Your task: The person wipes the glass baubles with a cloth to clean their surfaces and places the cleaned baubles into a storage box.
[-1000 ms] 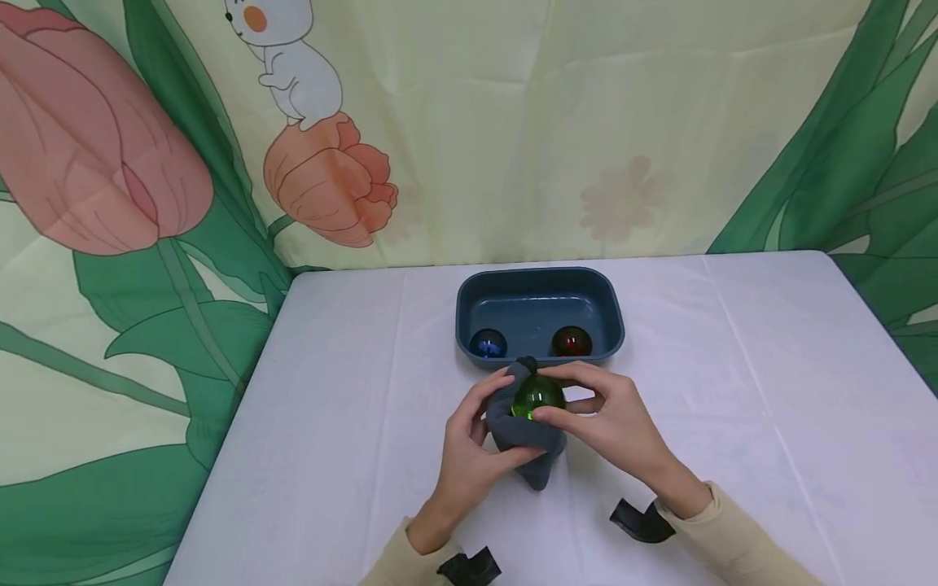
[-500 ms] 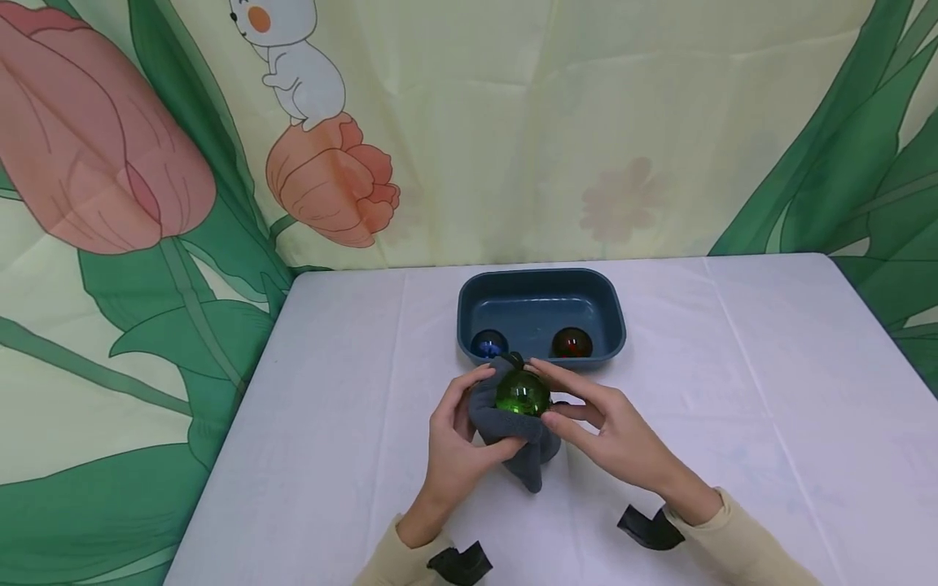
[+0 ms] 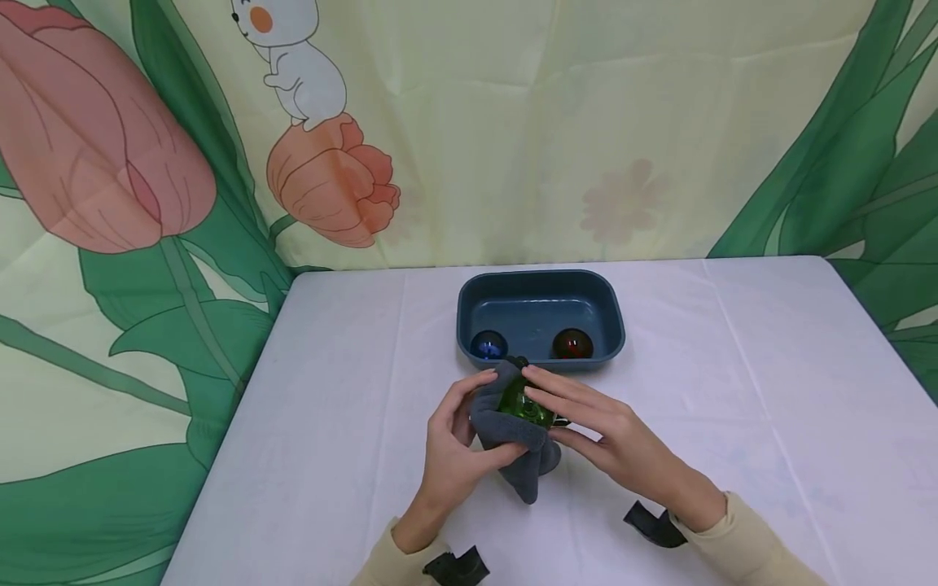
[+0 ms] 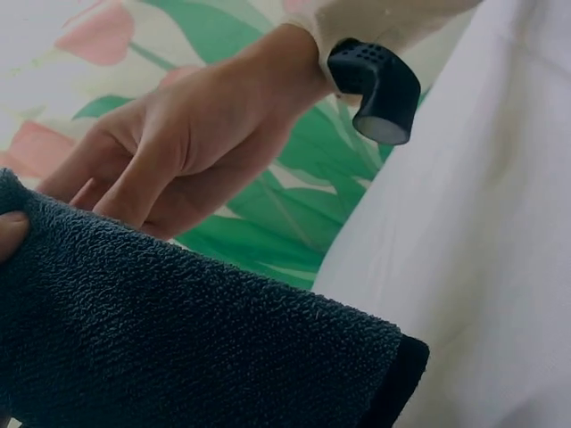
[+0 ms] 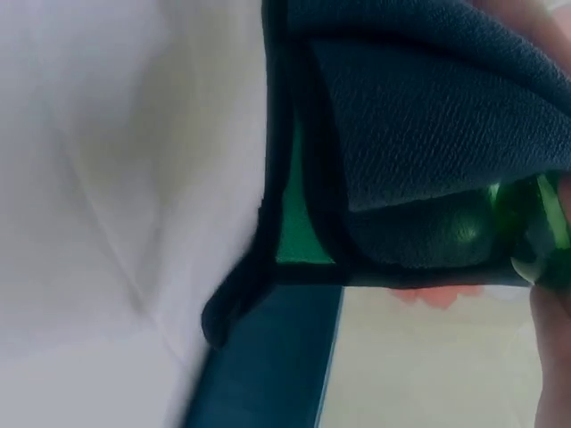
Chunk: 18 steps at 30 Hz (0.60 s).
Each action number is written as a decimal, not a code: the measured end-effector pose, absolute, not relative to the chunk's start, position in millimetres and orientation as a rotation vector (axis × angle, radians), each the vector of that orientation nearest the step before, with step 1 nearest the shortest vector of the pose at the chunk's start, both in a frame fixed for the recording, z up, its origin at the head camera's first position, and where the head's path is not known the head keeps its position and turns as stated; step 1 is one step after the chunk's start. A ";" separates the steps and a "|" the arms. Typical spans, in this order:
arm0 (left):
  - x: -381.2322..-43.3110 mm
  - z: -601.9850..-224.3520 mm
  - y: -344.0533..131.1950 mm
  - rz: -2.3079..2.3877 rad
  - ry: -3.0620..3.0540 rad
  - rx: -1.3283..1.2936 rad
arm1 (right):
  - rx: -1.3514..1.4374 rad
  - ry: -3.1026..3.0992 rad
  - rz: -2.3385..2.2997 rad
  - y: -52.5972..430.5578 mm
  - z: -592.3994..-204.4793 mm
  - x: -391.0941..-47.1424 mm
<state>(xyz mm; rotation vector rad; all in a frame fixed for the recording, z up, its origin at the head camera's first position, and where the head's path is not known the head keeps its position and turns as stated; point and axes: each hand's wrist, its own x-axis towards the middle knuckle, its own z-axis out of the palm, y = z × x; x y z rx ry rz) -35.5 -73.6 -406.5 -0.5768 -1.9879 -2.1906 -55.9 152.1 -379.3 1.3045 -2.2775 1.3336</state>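
Observation:
A green glass ball [image 3: 522, 408] sits in a fold of a dark grey-blue cloth [image 3: 504, 431], just in front of the tray. My left hand [image 3: 456, 456] grips the cloth from the left, thumb at the near side and fingers at the far side. From the right, my right hand [image 3: 626, 439] holds the ball, with fingers over its top and the thumb low at its right side. The left wrist view shows the cloth [image 4: 196, 330] close up, its corner hanging down. In the right wrist view the green ball [image 5: 526, 223] is partly covered by folded cloth.
Behind the hands, a dark blue tray [image 3: 542, 281] holds a blue ball [image 3: 488, 345] and a dark red ball [image 3: 572, 343]. A white cloth [image 3: 330, 423] covers the table. A printed flower curtain [image 3: 476, 146] hangs behind it.
Both hands have moved slightly left with the cloth and the ball. The right fingers now lie further over the ball, and more of it is hidden.

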 end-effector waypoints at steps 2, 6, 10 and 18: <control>-35.2 -406.3 -73.8 -2.194 -1.994 -0.570 | 1.304 -2.296 1.360 151.8 -380.3 -55.6; -34.3 -407.6 -74.9 -2.194 -2.007 -0.570 | 1.257 -2.372 1.378 151.2 -380.7 -54.5; -34.2 -410.2 -75.9 -2.191 -2.006 -0.603 | 1.116 -2.470 1.506 148.6 -380.1 -51.5; -35.1 -409.2 -75.1 -2.195 -2.000 -0.558 | 0.879 -2.562 1.684 141.6 -381.3 -45.6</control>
